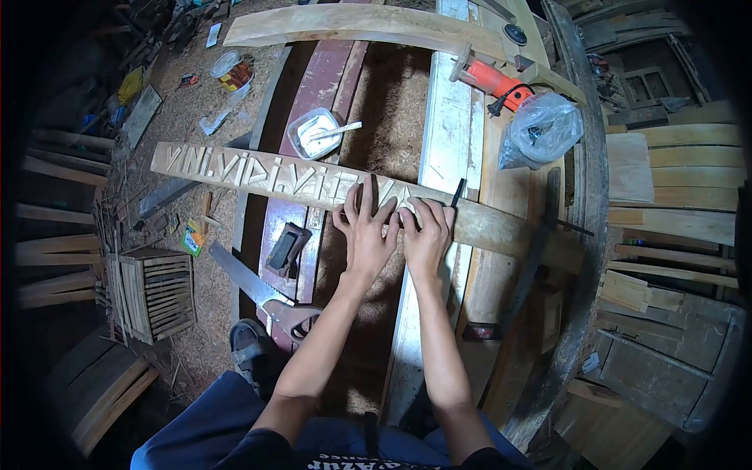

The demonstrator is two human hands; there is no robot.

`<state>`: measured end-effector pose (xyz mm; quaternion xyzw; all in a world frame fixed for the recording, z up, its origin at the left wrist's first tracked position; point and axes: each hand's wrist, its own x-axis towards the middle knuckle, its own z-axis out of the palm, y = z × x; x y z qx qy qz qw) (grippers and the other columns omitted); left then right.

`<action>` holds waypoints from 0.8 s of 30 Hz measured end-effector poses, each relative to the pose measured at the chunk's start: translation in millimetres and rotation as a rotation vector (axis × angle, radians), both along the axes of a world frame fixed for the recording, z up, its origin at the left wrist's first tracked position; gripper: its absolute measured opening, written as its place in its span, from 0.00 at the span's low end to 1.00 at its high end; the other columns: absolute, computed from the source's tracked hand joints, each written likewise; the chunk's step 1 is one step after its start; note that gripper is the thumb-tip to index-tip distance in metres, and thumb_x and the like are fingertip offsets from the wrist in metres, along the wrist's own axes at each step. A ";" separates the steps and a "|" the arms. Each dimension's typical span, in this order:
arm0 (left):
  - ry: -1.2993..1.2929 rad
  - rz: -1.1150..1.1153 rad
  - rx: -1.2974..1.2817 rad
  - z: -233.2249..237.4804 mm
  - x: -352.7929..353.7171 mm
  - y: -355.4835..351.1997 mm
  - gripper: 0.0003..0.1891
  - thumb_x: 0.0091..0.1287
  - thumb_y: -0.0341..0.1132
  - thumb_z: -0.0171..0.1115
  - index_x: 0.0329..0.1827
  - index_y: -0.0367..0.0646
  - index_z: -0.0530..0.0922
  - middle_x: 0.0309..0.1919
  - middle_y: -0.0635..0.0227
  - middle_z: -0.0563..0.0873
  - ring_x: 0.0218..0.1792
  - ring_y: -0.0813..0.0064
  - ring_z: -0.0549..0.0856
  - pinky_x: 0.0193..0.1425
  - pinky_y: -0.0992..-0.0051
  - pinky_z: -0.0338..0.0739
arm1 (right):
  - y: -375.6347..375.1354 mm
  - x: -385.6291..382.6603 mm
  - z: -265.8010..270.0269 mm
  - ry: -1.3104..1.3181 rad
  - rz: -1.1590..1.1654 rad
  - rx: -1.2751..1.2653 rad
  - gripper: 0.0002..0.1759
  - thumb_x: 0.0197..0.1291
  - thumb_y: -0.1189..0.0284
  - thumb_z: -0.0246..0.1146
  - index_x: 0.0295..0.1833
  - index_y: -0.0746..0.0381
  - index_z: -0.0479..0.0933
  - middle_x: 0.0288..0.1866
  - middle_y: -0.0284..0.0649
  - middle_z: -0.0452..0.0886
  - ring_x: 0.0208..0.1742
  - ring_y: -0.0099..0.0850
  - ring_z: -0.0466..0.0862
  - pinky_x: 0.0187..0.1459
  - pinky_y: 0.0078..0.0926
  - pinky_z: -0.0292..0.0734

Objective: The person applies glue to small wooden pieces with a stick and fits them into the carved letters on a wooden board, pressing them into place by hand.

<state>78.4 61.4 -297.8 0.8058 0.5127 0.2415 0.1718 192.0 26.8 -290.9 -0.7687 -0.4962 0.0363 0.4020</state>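
Head view: the step in hand is looking like setting/aligning raised letter pieces [276, 180] on a long wooden board [497, 227]; the lettering is reading approx. "VINI.VIDI.VI…" from the L end, w/ the rest hidden under fingers. The board is lying crosswise over a maroon plank [323, 74] & a white-painted plank [453, 117], right ahead of the person. Next move is prob. calling for light, even fingertip pressure, keeping strokes straight & evenly spaced w/o nudging neighbours. A plastic tub [314, 154] of white paste (poss. glue), w/ a stick [345, 130] in it, is sitting just beyond the board. Both forearms are reaching fwd, wrists low, backs of hands up. The left hand [366, 235] is spreading its fingers over the letters, the right hand [426, 233] curling just beside it, nr a black pen-like stick [459, 193]. Both are resting on the work; can't tell if either is pinching a piece or if the R is holding that pen-like stick.
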 end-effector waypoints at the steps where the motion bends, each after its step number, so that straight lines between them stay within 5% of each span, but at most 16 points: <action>1: -0.011 -0.004 -0.019 0.6 -0.4 0.3 0.17 0.68 0.41 0.64 0.58 0.50 0.87 0.82 0.53 0.60 0.79 0.49 0.55 0.75 0.40 0.46 | -0.3 0.4 -0.1 -0.011 0.004 0.005 0.11 0.58 0.75 0.72 0.47 0.63 0.86 0.45 0.43 0.85 0.47 0.45 0.79 0.54 0.40 0.73; 24: 0.003 -0.027 -0.008 1.9 -1.0 1.2 0.17 0.69 0.40 0.65 0.60 0.53 0.87 0.82 0.58 0.62 0.78 0.48 0.57 0.74 0.42 0.46 | -2.6 -7.9 -0.4 -0.044 -0.042 -0.017 0.08 0.59 0.73 0.71 0.44 0.60 0.88 0.47 0.38 0.83 0.48 0.41 0.80 0.53 0.40 0.75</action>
